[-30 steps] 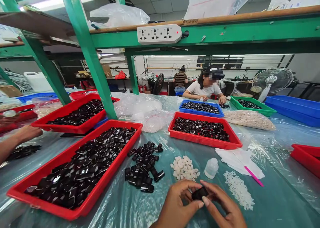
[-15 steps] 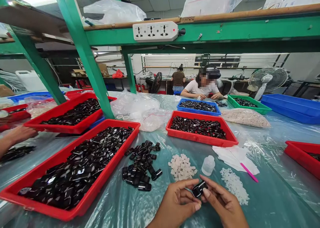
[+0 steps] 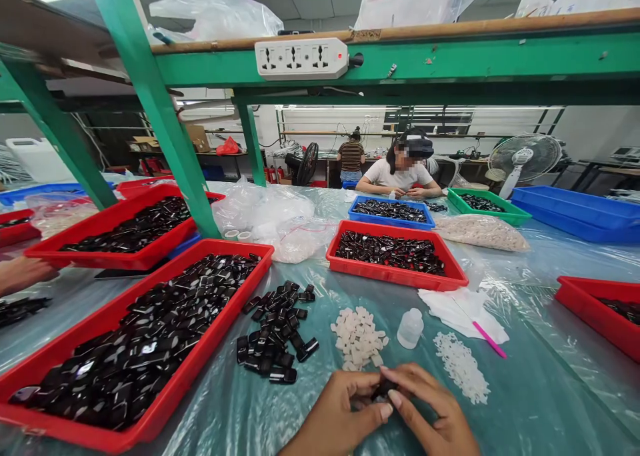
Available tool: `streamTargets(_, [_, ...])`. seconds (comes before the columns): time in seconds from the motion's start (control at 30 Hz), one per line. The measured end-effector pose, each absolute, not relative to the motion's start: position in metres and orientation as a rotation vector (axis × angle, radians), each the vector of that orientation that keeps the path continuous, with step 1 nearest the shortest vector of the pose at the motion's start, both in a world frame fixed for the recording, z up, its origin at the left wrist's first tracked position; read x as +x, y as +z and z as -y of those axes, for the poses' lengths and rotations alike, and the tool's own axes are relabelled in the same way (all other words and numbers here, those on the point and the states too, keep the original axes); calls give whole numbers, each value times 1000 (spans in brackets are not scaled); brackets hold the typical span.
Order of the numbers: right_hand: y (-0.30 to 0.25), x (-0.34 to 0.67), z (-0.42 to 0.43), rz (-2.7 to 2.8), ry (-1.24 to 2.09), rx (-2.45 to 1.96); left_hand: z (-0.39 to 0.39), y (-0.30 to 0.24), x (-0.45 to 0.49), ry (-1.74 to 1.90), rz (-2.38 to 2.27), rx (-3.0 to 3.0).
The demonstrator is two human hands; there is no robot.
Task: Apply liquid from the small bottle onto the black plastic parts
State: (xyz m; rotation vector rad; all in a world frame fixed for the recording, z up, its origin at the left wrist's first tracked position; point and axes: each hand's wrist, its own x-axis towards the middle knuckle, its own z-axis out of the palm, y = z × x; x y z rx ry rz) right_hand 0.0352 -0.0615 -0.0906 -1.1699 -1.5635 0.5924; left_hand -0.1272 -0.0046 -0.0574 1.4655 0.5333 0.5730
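Between my fingertips is a small glossy black plastic piece (image 3: 381,391), mostly covered by them. My left hand (image 3: 345,408) grips it from the left, thumb and fingers closed. From the right, my right hand (image 3: 425,403) pinches the same piece. Just beyond the hands lies a pile of small cream-white pieces (image 3: 357,336). A heap of similar black pieces (image 3: 277,333) is spread to the left. Right of the cream pile stands a small translucent bottle (image 3: 411,328), and past it are tiny clear-white bits (image 3: 461,368).
A large red tray (image 3: 250,303) of black pieces fills the left side. Another red tray (image 3: 400,279) sits ahead. A pink stick (image 3: 489,339) rests on a white cloth (image 3: 450,303). Across the table a co-worker (image 3: 400,169) sits; another person's hand (image 3: 25,275) shows far left.
My hands have closed in around the black piece and turned it, so less of it shows. The whole view has shifted slightly, with things appearing further left.
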Motion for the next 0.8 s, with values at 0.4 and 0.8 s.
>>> streamTargets(0.4, [-106, 78, 39, 1225, 59, -1671, 2, -74, -131, 596, -791, 1379])
streamTargets(0.8, [-108, 78, 18, 1191, 160, -1711, 3, -76, -127, 577, -860, 1630])
